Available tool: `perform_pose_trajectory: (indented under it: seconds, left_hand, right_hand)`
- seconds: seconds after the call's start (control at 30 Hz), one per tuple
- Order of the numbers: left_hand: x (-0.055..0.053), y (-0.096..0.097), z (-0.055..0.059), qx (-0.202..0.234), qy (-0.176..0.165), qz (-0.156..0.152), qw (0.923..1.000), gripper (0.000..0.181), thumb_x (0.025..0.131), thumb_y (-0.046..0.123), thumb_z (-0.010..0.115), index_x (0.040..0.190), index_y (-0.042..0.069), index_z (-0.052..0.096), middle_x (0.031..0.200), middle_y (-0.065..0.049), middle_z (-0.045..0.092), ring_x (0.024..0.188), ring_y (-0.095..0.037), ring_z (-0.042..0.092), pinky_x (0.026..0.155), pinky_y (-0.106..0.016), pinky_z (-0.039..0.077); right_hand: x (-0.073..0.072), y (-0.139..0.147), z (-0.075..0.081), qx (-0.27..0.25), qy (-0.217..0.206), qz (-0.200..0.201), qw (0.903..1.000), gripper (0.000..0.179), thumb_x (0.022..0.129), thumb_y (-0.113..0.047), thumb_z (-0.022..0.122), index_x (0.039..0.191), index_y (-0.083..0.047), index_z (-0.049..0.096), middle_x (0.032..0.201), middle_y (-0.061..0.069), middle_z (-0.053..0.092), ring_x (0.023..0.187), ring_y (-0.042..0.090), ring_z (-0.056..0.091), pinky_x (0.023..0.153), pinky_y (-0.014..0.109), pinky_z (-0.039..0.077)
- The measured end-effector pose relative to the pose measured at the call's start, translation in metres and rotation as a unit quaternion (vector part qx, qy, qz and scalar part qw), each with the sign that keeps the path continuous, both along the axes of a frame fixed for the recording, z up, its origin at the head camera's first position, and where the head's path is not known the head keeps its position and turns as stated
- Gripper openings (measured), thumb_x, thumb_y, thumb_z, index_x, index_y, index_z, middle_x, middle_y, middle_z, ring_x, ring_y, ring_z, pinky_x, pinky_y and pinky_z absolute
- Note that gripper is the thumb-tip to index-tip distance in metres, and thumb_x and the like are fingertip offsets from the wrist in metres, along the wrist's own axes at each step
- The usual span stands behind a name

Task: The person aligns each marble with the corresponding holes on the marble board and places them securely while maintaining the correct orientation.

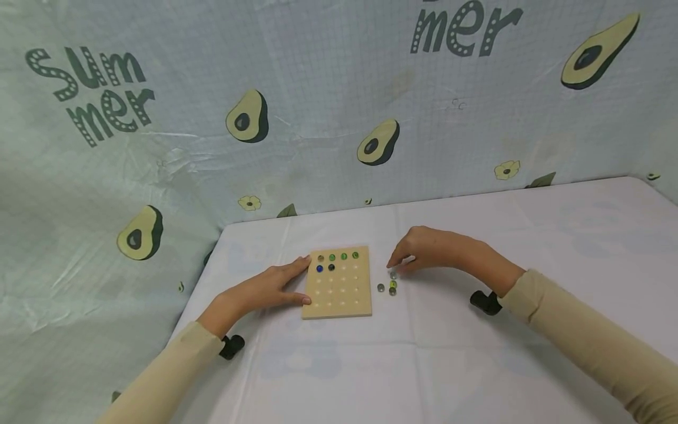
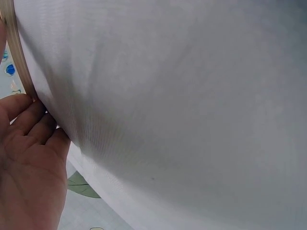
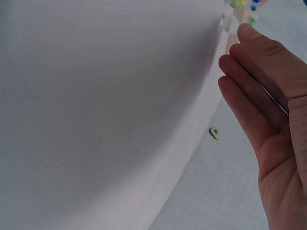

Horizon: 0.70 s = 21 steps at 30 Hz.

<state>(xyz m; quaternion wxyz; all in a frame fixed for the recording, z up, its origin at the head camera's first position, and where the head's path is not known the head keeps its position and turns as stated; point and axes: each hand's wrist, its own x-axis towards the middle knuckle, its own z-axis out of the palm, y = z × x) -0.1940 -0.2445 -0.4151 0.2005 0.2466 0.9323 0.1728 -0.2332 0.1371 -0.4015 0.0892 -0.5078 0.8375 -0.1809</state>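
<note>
Head: hands (image 1: 265, 288) (image 1: 430, 250) loose, left touching board (image 1: 344, 297), right nearby

A person wore plain beige long sleeves that ended just short of the wrists. The left sleeve (image 1: 164, 377) looked mostly smooth, while the right sleeve (image 1: 588, 341) showed creases near its cuff and bunched folds farther up the arm. A stubby black camera with rounded ends sat at each wrist, the left camera (image 1: 232, 347) matching the right camera (image 1: 485, 302). Both hands were bare, the left hand (image 1: 270, 287) and right hand (image 1: 426, 247) alike.
</note>
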Motion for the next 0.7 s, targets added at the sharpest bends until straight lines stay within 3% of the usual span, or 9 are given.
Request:
perform_pose_trajectory:
  seconds: [0.2,0.47,0.7]
  left_hand:
    - [0.0002,-0.0001,0.0004,0.001,0.001,-0.002,1.0000,0.105,0.088,0.063,0.069,0.165,0.015,0.015,0.168,-0.011,0.018,0.155,-0.029,0.019,0.123,-0.051,0.023]
    - [0.0006,-0.0003,-0.0012,0.002,0.008,-0.002,1.0000,0.106,0.088,0.064,0.069,0.165,0.015,0.016,0.168,-0.010,0.018,0.155,-0.029,0.019,0.123,-0.050,0.023]
    - [-0.0005,-0.0015,-0.0022,-0.006,0.009,0.000,0.9999,0.106,0.087,0.066,0.068,0.165,0.017,0.015,0.169,-0.009,0.017,0.155,-0.028,0.018,0.123,-0.050,0.022]
  right_hand:
    - [0.0029,-0.0035,-0.0068,0.016,0.037,0.014,0.9991,0.021,0.086,-0.009,0.082,0.107,-0.010,0.081,0.103,-0.003,0.078,0.088,0.002,0.069,0.076,0.018,0.056]
    - [0.0051,-0.0064,-0.0078,0.018,0.099,0.037,0.9942,0.017,0.086,-0.008,0.082,0.103,-0.011,0.082,0.098,-0.004,0.078,0.088,0.004,0.071,0.076,0.018,0.057]
    - [0.0033,-0.0080,-0.0072,0.009,0.104,0.037,0.9939,0.017,0.086,-0.010,0.082,0.102,-0.010,0.082,0.098,-0.003,0.078,0.090,0.006,0.073,0.077,0.019,0.058]
